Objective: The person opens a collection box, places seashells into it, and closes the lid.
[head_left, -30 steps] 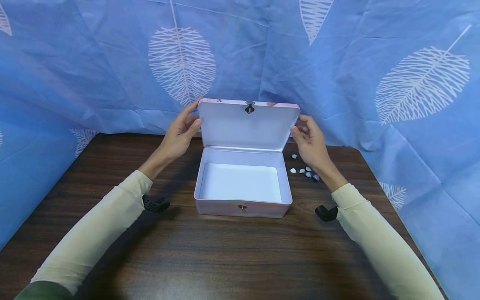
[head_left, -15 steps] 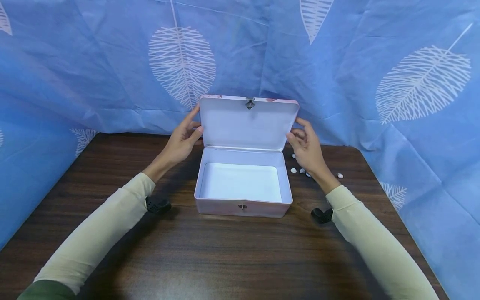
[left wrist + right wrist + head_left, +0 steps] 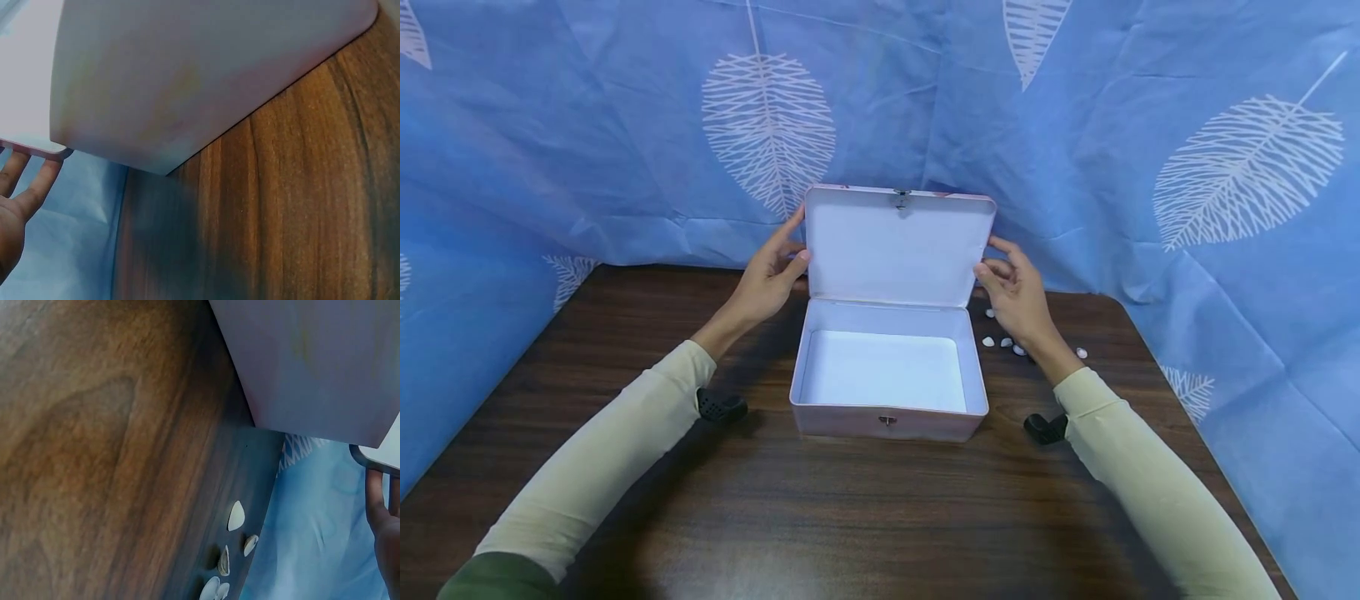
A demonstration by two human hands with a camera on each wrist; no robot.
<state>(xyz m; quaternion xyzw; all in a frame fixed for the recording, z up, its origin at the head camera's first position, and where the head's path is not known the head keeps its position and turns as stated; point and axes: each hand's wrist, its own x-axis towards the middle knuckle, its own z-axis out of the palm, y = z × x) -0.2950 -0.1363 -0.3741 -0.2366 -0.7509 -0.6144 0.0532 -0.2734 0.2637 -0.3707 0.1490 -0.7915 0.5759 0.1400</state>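
Observation:
In the head view a pale pink hinged tin box (image 3: 891,423) sits mid-table with its white inside bare. Its lid (image 3: 898,246) stands raised at the back, a metal latch (image 3: 902,198) at the top edge. The left hand (image 3: 765,279) holds the lid's left side, thumb at the edge and index finger reaching up along it. On the other side, the right hand (image 3: 1017,292) holds the lid's right edge, thumb in front and fingers partly behind. Both wrist views show fingers (image 3: 44,181) against the lid's rim and the box's side wall (image 3: 312,369).
Several small seashells (image 3: 236,515) lie on the dark wooden table (image 3: 880,517) to the right of the box, some hidden by the right hand and wrist. A blue curtain (image 3: 895,108) with white leaf prints hangs right behind the table's far edge.
The lid has swung further back toward upright, both hands staying at its sides. The right hand has slid slightly lower along the edge, and a shell right of its wrist has come into view.

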